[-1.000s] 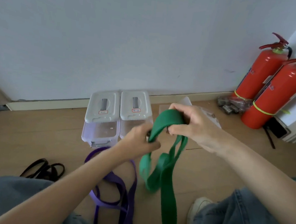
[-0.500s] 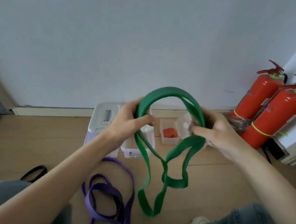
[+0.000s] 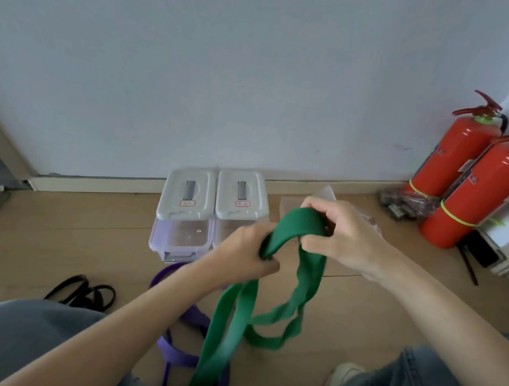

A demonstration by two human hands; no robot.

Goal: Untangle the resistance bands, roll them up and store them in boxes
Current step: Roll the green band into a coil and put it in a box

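Observation:
A green resistance band [image 3: 309, 275] hangs in twisted loops between both hands, above the wooden floor. My left hand [image 3: 244, 254] grips one strand at its top. My right hand [image 3: 339, 235] pinches the arched top of the band a little higher and to the right. A purple band [image 3: 181, 353] lies on the floor below my left forearm, partly hidden by it. A black band [image 3: 85, 294] lies coiled on the floor at the left. Two clear boxes with grey lids [image 3: 188, 198] [image 3: 242, 196] stand side by side against the wall.
Two red fire extinguishers [image 3: 457, 155] stand in the right corner beside a bundle of dark metal parts [image 3: 403, 203]. A clear plastic piece [image 3: 325, 194] lies behind my right hand. My knees in jeans and a white shoe [image 3: 339, 379] frame the bottom.
The hands have come down and closer together. The wide green arch held up half a second ago has collapsed into a short fold between them, with the loops hanging lower.

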